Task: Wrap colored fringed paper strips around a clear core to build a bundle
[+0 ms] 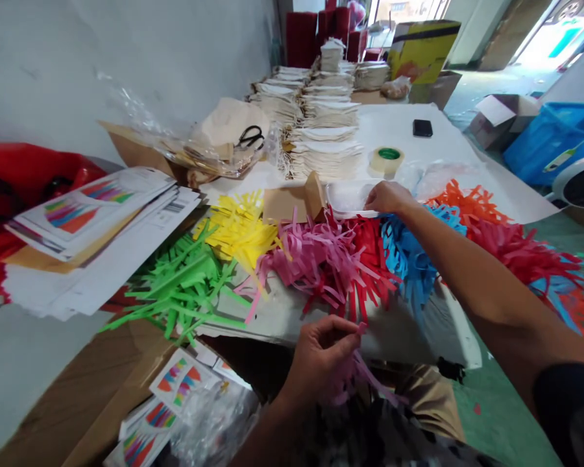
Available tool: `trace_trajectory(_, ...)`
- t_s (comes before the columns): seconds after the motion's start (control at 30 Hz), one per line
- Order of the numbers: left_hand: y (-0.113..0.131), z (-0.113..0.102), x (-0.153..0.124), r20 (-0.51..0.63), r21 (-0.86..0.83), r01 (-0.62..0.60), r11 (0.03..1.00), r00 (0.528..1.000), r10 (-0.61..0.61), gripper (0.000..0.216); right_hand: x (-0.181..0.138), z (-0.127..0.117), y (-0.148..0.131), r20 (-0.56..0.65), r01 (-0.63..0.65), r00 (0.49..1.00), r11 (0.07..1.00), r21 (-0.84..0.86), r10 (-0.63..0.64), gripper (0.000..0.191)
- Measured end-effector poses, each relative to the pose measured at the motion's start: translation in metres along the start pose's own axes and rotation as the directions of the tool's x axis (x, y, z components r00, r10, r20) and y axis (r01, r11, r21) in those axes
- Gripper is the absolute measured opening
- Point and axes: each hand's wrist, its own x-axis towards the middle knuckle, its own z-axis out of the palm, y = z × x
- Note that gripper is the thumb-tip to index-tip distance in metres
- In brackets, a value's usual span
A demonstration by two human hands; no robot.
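Note:
My left hand [324, 353] is closed in a pinch on a bunch of pink paper strips [357, 376] that hang down over my lap, below the table's front edge. My right hand [388, 196] reaches far across the table and rests, fingers curled, on the rim of a clear plastic tray [348, 198]; whether it grips the tray is unclear. Between the hands lie piles of cut paper strips: green [185, 285], yellow [241, 227], pink [316, 253], red [365, 259], blue [409, 256] and orange [462, 201].
A brown cardboard box [292, 201] sits beside the tray. Printed sheets [97, 220] are stacked at left. Farther back are stacks of cream paper bags [324, 139], scissors [250, 136], a tape roll [387, 159] and a black phone [422, 128]. A carton with printed packets [175, 389] stands below left.

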Motion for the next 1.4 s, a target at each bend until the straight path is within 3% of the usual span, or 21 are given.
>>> trace_trajectory(0.1, 0.002, 0.001, 0.0, -0.021, -0.003, -0.028, 1.0, 0.999, 0.028, 0.033, 0.0, 0.002, 0.0, -0.011, 0.009, 1.0, 1.0, 0.023, -0.008, 0.014)
trace_trajectory(0.2, 0.003, 0.003, -0.002, -0.013, 0.001, -0.03, 1.0, 0.999, 0.03, 0.037, -0.006, 0.001, -0.002, -0.104, 0.028, 0.994, 0.996, 0.087, -0.019, 0.011)
trace_trajectory(0.3, 0.004, 0.004, -0.006, -0.037, -0.027, -0.047, 0.999, 0.998, 0.046, 0.034, -0.023, -0.002, -0.008, -0.234, 0.08, 0.972, 0.979, 0.187, -0.035, 0.023)
trace_trajectory(0.37, 0.006, 0.005, -0.005, -0.066, -0.085, -0.074, 0.994, 0.995, 0.069, 0.03, -0.049, 0.0, -0.014, -0.286, 0.154, 0.957, 0.927, 0.341, -0.053, 0.031)
trace_trajectory(0.4, 0.008, 0.006, -0.004, -0.078, -0.124, -0.093, 0.988, 0.993, 0.083, 0.028, -0.066, 0.002, -0.017, -0.291, 0.201, 0.954, 0.866, 0.458, -0.068, 0.033)
trace_trajectory(0.43, 0.009, 0.008, -0.003, -0.083, -0.168, -0.109, 0.98, 0.992, 0.096, 0.027, -0.087, 0.005, -0.021, -0.292, 0.255, 0.953, 0.721, 0.644, -0.077, 0.033)
trace_trajectory(0.5, 0.013, 0.014, 0.001, -0.08, -0.265, -0.12, 0.957, 0.991, 0.102, 0.026, -0.137, 0.011, -0.027, -0.232, 0.27, 0.961, 0.331, 0.904, -0.149, 0.035)
trace_trajectory(0.53, 0.014, 0.017, 0.003, -0.077, -0.311, -0.12, 0.943, 0.992, 0.101, 0.026, -0.163, 0.015, -0.029, -0.202, 0.242, 0.962, 0.23, 0.943, -0.185, 0.034)
trace_trajectory(0.57, 0.015, 0.02, 0.004, -0.07, -0.349, -0.117, 0.93, 0.993, 0.098, 0.026, -0.188, 0.018, -0.031, -0.168, 0.208, 0.963, 0.19, 0.959, -0.21, 0.031)
trace_trajectory(0.63, 0.014, 0.027, 0.005, -0.057, -0.391, -0.113, 0.913, 0.993, 0.099, 0.027, -0.232, 0.022, -0.031, -0.167, 0.217, 0.959, 0.213, 0.953, -0.231, 0.021)
trace_trajectory(0.73, 0.007, 0.036, 0.002, -0.04, -0.391, -0.102, 0.915, 0.995, 0.094, 0.028, -0.276, 0.023, -0.026, -0.268, 0.353, 0.926, 0.36, 0.864, -0.266, 0.009)
trace_trajectory(0.87, -0.005, 0.046, -0.007, -0.003, -0.362, -0.095, 0.927, 0.995, 0.101, 0.025, -0.3, 0.022, -0.013, -0.466, 0.584, 0.811, 0.538, 0.608, -0.354, 0.013)
trace_trajectory(0.93, -0.008, 0.05, -0.011, 0.014, -0.352, -0.108, 0.93, 0.993, 0.12, 0.023, -0.306, 0.019, -0.005, -0.498, 0.654, 0.755, 0.553, 0.517, -0.427, 0.016)
trace_trajectory(1.0, -0.009, 0.053, -0.015, 0.023, -0.319, -0.129, 0.939, 0.989, 0.143, 0.022, -0.312, 0.015, 0.002, -0.492, 0.673, 0.739, 0.539, 0.507, -0.461, 0.015)
trace_trajectory(1.13, -0.009, 0.062, -0.026, 0.048, -0.213, -0.167, 0.963, 0.982, 0.181, 0.024, -0.326, 0.01, 0.015, -0.418, 0.611, 0.792, 0.584, 0.535, -0.445, 0.011)
trace_trajectory(1.23, -0.009, 0.069, -0.037, 0.08, -0.13, -0.178, 0.975, 0.979, 0.189, 0.024, -0.338, 0.011, 0.021, -0.409, 0.51, 0.858, 0.608, 0.609, -0.31, 0.007)
trace_trajectory(1.4, -0.012, 0.079, -0.054, 0.1, 0.077, -0.295, 0.952, 0.953, 0.287, 0.015, -0.361, 0.02, 0.02, -0.358, 0.312, 0.933, 0.4, 0.862, 0.044, 0.006)
